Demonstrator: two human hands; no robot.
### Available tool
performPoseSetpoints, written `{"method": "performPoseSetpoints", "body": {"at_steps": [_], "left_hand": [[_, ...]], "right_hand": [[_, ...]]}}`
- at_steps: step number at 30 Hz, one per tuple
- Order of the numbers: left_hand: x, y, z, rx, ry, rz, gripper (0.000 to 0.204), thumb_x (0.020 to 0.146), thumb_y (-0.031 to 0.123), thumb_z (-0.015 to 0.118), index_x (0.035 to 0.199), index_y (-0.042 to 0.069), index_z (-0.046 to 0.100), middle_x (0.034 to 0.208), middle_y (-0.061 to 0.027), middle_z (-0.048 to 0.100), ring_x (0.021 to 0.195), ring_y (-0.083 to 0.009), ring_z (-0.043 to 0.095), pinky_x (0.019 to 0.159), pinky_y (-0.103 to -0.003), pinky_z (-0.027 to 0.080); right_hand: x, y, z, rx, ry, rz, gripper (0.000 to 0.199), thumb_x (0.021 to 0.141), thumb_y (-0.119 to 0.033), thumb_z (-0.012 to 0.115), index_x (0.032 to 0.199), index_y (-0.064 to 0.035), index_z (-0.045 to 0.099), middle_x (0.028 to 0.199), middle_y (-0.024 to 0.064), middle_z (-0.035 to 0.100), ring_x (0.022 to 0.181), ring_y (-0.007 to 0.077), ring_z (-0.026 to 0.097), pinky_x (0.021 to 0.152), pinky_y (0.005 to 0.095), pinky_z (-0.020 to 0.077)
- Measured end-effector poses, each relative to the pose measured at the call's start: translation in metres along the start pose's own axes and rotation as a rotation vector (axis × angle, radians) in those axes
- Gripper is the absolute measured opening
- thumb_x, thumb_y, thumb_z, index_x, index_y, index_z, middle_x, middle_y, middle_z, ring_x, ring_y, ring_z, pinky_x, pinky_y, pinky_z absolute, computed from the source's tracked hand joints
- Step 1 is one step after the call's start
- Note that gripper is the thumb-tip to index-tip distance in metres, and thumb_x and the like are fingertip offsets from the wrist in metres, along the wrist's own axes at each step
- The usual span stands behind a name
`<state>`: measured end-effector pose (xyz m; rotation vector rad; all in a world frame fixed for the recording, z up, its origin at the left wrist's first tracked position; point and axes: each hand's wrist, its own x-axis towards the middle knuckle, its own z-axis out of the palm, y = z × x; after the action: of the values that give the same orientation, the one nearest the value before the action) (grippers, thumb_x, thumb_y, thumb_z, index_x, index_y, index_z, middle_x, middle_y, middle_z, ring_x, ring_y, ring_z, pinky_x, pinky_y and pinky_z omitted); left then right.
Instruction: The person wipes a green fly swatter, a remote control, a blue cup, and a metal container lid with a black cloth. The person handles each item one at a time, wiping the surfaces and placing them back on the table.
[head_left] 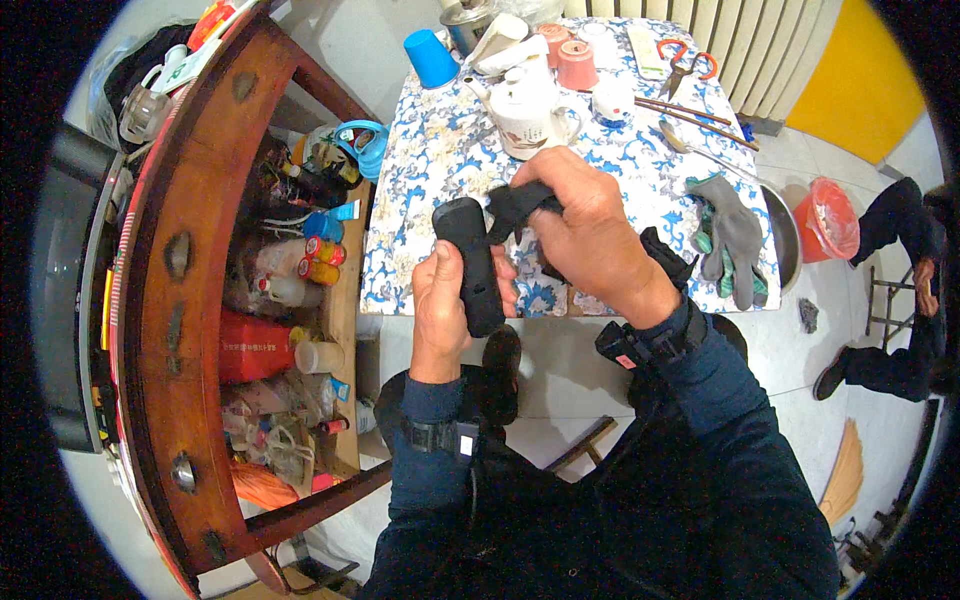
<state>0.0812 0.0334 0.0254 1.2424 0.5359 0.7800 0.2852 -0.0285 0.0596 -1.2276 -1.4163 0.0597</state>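
Note:
My left hand is wrapped round a long black oblong case-like object with rounded ends, held upright at the near edge of the table. Beside its top, my right hand grips a piece of dark strap or cloth; the fingertips are partly hidden behind that hand. I cannot tell whether strap and oblong object are joined. Another crumpled black piece lies right of my right wrist. Grey-and-green work gloves rest further right, and a white teapot stands beyond my hands.
The table has a blue-and-white floral cloth. At its back are a blue cup, pink cups, scissors and chopsticks. A wooden cabinet stands left. Right are a red bin and a seated person.

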Motion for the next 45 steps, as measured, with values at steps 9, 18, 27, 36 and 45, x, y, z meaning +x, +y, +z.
{"method": "performPoseSetpoints", "body": {"at_steps": [9, 18, 27, 36, 45], "left_hand": [[-0.003, -0.009, 0.019, 0.301, -0.006, 0.025, 0.055, 0.118, 0.053, 0.054, 0.116, 0.0, 0.07, 0.086, -0.0074, 0.073, 0.074, -0.0147, 0.07, 0.065, -0.03, 0.057], [-0.009, -0.003, 0.019, 0.263, 0.037, 0.008, 0.057, 0.119, 0.055, 0.052, 0.124, -0.001, 0.066, 0.09, -0.0067, 0.071, 0.074, -0.0134, 0.069, 0.066, -0.03, 0.059], [-0.002, -0.01, 0.016, 0.584, 0.128, 0.331, 0.037, 0.118, 0.031, 0.053, 0.128, -0.001, 0.068, 0.099, -0.0052, 0.075, 0.09, -0.0159, 0.071, 0.079, -0.031, 0.057], [-0.011, 0.0, 0.009, 0.173, 0.046, 0.004, 0.068, 0.115, 0.061, 0.054, 0.118, -0.006, 0.068, 0.089, -0.0138, 0.075, 0.07, -0.022, 0.073, 0.064, -0.04, 0.066], [-0.005, 0.001, 0.0, -0.136, -0.013, 0.037, 0.079, 0.116, 0.068, 0.039, 0.122, -0.007, 0.063, 0.089, -0.0188, 0.072, 0.067, -0.0305, 0.073, 0.061, -0.044, 0.064]], "right_hand": [[0.006, -0.017, 0.002, 0.001, -0.017, -0.088, 0.028, 0.08, 0.005, 0.072, 0.107, -0.0021, 0.07, 0.1, 0.0185, 0.067, 0.095, 0.0432, 0.07, 0.083, 0.0459, 0.0582], [0.009, 0.001, 0.002, 0.058, -0.042, 0.137, 0.033, 0.075, 0.011, 0.068, 0.106, -0.0002, 0.069, 0.099, 0.02, 0.069, 0.093, 0.0449, 0.07, 0.084, 0.0467, 0.0582], [0.008, -0.02, 0.009, 0.114, -0.136, -0.274, 0.028, 0.076, -0.001, 0.066, 0.104, -0.0027, 0.064, 0.099, 0.0197, 0.057, 0.097, 0.0458, 0.062, 0.085, 0.0536, 0.0524], [0.009, 0.011, -0.004, 0.119, 0.003, 0.161, 0.026, 0.081, 0.005, 0.063, 0.106, -0.0002, 0.067, 0.095, 0.0249, 0.07, 0.092, 0.0485, 0.07, 0.083, 0.0525, 0.0572], [0.005, 0.019, -0.007, 0.376, -0.026, 0.414, 0.029, 0.087, 0.005, 0.063, 0.114, 0.0012, 0.072, 0.1, 0.0135, 0.078, 0.093, 0.0213, 0.073, 0.085, 0.0358, 0.0581]]}}
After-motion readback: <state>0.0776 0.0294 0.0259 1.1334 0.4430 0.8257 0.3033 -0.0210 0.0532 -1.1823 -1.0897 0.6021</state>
